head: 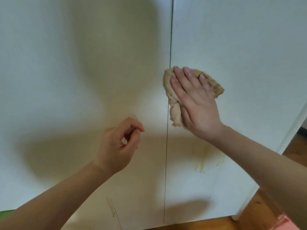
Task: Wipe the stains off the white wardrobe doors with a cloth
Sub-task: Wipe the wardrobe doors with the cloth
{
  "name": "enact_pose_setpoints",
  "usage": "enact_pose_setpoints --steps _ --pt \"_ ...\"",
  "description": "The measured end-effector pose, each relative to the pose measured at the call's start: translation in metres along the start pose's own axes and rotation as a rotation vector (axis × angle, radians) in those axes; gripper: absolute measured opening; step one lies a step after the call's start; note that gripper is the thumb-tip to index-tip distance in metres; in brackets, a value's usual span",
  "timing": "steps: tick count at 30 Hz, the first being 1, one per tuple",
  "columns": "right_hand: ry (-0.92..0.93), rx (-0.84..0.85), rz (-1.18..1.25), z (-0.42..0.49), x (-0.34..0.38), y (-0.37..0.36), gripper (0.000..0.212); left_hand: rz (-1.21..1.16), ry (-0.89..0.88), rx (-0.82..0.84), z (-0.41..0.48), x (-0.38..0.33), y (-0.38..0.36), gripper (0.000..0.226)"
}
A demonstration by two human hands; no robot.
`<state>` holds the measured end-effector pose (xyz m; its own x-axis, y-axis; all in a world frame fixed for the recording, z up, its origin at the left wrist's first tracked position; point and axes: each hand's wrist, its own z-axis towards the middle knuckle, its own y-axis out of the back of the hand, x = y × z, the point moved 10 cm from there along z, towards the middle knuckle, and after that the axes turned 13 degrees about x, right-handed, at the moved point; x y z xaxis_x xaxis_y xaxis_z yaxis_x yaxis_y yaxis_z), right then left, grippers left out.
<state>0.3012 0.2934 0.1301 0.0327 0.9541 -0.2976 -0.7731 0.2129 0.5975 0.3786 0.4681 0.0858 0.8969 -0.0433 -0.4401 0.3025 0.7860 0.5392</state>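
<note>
smooth matt white wardrobe doors (232,47), crumpled nubbly beige cloth (174,112), glossy wood floor (259,211)

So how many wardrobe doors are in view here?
2: left door, behind the left hand; right door, under the cloth and right hand. Others may lie outside the frame.

We find the cloth (168,83) on the right door (240,39), its left edge over the seam (170,47) — our right hand (197,105) flat on it. The stain (202,163) lies below; our left hand (116,146) is before the left door (49,63).
</note>
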Motion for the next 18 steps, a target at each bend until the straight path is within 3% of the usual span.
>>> enact_pose_setpoints --steps 3,7,10,14,18 --pt "0.008 0.047 0.024 -0.031 0.051 -0.054 0.075 0.026 -0.007 0.031 0.003 -0.004 -0.005 0.013" --pt "0.576 0.446 -0.175 -0.155 0.127 -0.164 0.074 0.033 0.066 0.066 0.004 0.009 -0.021 0.014" --pt "0.625 0.661 -0.094 -0.216 0.111 -0.197 0.081 0.037 0.106 0.104 0.002 0.015 -0.032 0.013" --pt "0.709 0.559 -0.116 -0.183 0.065 -0.143 0.068 0.037 0.110 0.145 -0.002 0.015 -0.046 0.013" --pt "0.427 0.319 -0.041 -0.094 -0.029 -0.044 0.069 0.023 0.088 0.183 0.010 -0.001 -0.062 0.013"
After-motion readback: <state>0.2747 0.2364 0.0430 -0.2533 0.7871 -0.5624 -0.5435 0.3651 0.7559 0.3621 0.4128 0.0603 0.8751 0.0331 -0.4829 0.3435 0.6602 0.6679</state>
